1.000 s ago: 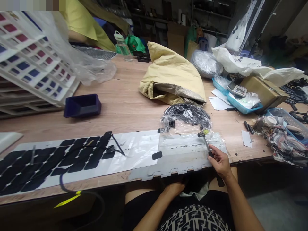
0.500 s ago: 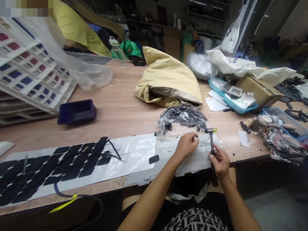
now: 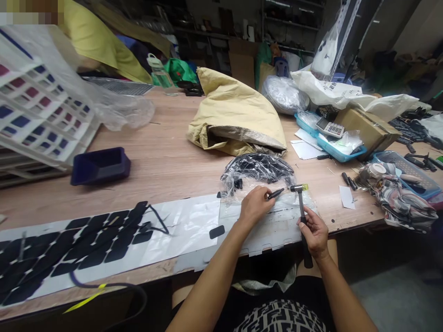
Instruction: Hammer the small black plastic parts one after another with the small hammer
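One hammer (image 3: 302, 205), handle partly hidden, right hand (image 3: 314, 234) gripping

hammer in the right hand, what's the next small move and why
Probably steady the black piece on the grey strip under the hammer before any tap. The left hand pinches it over the strip, tip aimed at the hammer head, while the right hand holds the hammer by its handle.
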{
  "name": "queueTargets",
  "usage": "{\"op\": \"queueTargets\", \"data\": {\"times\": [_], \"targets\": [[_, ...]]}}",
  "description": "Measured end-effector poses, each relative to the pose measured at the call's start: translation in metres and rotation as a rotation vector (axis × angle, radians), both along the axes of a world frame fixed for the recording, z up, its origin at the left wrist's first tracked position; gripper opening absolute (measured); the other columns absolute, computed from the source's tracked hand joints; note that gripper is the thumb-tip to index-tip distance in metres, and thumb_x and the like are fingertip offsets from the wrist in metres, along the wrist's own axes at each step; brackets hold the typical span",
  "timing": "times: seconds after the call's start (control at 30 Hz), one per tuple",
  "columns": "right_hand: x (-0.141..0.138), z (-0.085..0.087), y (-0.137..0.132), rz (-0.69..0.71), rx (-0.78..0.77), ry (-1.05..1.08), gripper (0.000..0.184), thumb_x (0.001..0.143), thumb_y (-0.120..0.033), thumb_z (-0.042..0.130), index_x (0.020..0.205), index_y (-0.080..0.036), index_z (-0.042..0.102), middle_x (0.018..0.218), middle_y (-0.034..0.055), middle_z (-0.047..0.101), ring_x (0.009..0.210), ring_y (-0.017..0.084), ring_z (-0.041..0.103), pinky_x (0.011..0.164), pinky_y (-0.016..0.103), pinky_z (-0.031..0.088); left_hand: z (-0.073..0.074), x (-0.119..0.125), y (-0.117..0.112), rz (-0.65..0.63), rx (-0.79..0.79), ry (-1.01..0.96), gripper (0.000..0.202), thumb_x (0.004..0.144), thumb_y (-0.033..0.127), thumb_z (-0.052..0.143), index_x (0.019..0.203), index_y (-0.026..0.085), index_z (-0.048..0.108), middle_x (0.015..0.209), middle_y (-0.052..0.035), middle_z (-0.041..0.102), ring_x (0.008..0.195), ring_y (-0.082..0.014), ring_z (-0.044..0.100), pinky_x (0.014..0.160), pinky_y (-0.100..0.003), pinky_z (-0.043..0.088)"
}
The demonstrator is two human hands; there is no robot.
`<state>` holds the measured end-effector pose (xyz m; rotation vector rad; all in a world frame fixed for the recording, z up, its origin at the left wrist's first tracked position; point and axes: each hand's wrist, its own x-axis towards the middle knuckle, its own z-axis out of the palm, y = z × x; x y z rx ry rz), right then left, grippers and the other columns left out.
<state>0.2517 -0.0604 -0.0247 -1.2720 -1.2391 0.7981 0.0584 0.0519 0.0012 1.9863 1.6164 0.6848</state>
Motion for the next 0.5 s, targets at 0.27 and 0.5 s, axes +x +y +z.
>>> {"op": "queueTargets", "data": {"times": [0.27,0.5], "targets": [[-0.005,0.004,-0.004,0.059,0.023,-0.322,0.049,0.083,-0.021,0.062,0.131,-0.016,0.061,0.078,0.0011,0.062,0.050,0.009,0.047,0.045,0.023,0.042,-0.033,-0.051,-0.029,-0.161,0.073,-0.185,0.016,0.080,0.025,0.064,0.094,0.021,0.069,0.087,-0.0030,0.063,0.090,-0.0205,0.057,0.080,-0.032,0.044],[-0.021,0.020,-0.014,0.194,0.061,-0.477,0.050,0.082,-0.016,0.061,0.131,-0.018,0.063,0.088,0.0058,0.069,0.052,0.012,0.053,0.048,0.025,0.050,-0.033,-0.045,-0.026,-0.123,0.076,-0.198,0.016,0.082,0.028,0.066,0.096,0.021,0.070,0.086,-0.0030,0.063,0.090,-0.0206,0.057,0.081,-0.032,0.044]]}}
